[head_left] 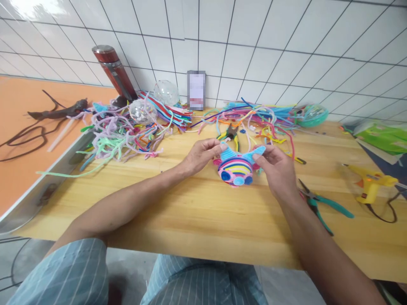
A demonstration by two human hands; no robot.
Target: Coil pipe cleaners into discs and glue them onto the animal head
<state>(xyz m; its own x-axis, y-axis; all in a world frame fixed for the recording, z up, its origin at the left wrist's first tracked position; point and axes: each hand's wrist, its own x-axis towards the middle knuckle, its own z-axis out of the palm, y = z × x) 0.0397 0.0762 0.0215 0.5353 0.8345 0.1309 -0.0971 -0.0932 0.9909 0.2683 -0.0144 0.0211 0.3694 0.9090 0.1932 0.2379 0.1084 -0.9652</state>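
Between my two hands is a small pipe-cleaner animal head (235, 168), striped pink, yellow, white and dark blue, with two light blue pointed ears and round blue discs low on its front. My left hand (203, 156) pinches the left ear between thumb and fingers. The right ear is gripped by my right hand (278, 167), thumb in front and fingers behind. Just beyond the head lie yellow-and-black pliers (232, 134). Teal-handled pliers (321, 203) rest open on the table to the right of my right wrist.
A tangle of pipe cleaners (111, 127) covers the back left, near a red thermos (114, 72). More bundled pipe cleaners (260, 111) lie along the tiled wall, with a phone (196, 90) propped there. A yellow glue gun (373, 180) stands at right; a dark corded tool (60, 111) lies left.
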